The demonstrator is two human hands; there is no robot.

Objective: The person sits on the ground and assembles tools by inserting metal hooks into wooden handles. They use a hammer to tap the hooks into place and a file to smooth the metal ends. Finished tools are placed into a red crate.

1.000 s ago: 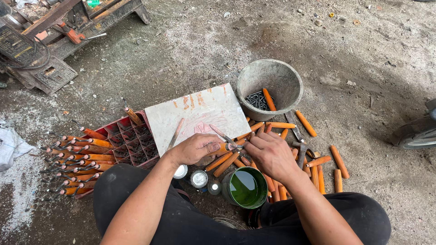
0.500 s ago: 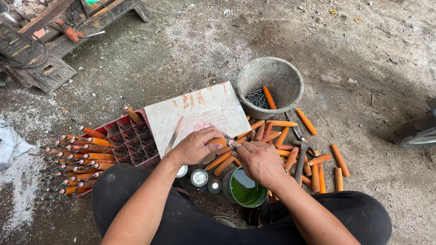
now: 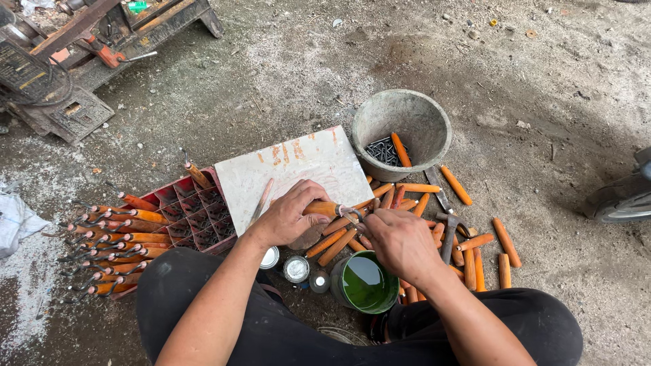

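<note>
The orange handle [image 3: 324,208] lies across your lap-front, its butt end wrapped in your left hand [image 3: 288,215], fingers closed round it. Its tip meets a small metal hook [image 3: 350,214] pinched by your right hand [image 3: 401,242], though the pinch itself is partly hidden. Just below: one green tub [image 3: 366,281], three small tins [image 3: 296,268]. Loose handles [image 3: 475,252] scatter right, roughly twenty. One grey bucket [image 3: 407,115] behind, one red crate [image 3: 196,213] left.

- Dirt floor [image 3: 542,88], gritty.
- Bucket [image 3: 380,122] beside slab [image 3: 298,169].
- Red crate [image 3: 196,213] left of slab.
- Orange handles [image 3: 475,251] scattered.
- Green cup [image 3: 366,283].
</note>
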